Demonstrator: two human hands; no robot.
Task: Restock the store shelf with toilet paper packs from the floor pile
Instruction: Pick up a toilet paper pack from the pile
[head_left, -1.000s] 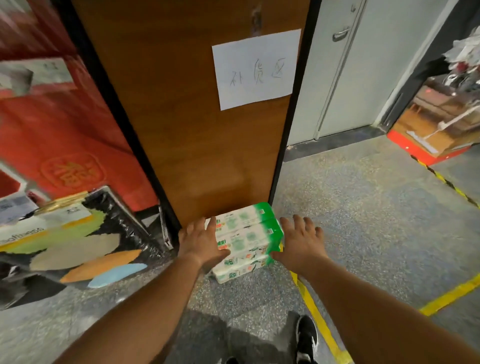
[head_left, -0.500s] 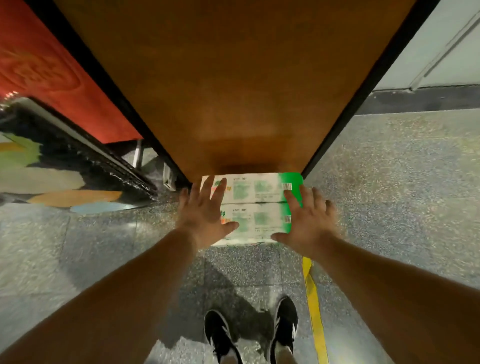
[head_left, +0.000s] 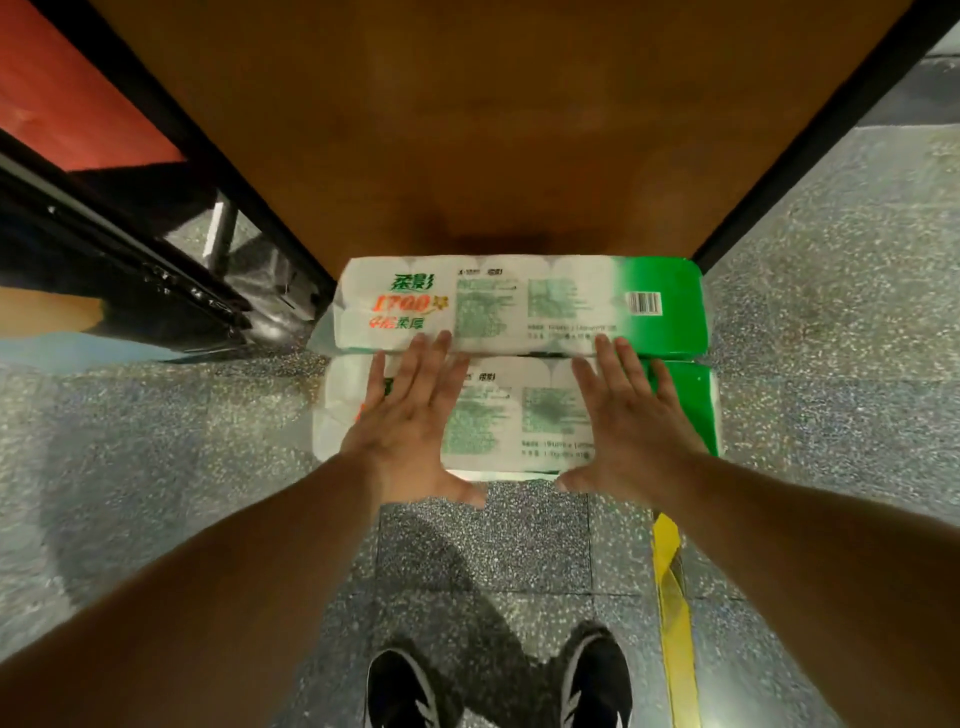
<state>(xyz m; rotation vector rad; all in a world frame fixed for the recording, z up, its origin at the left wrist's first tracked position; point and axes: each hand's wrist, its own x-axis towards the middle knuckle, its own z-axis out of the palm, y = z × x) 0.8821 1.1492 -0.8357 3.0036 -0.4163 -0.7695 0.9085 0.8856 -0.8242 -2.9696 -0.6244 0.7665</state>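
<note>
I've leaned in closer; left hand (head_left: 410, 415) and right hand (head_left: 631, 415) now flat, fingers spread, gripping nothing, on near white-green plastic-wrapped toilet paper pack (head_left: 524, 415) — lift comes next, I'd say.

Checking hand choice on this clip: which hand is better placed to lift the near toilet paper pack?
Neither clearly: left hand and right hand lie open and flat on the near pack, one toward each end. A two-handed lift looks likeliest; the far pack lies beyond their fingertips.

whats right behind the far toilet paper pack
Directly behind the far toilet paper pack stands a brown wooden panel with black edges; the pack looks pushed against its base. The contact line lies in shadow, and anything beneath the pack is covered.
</note>
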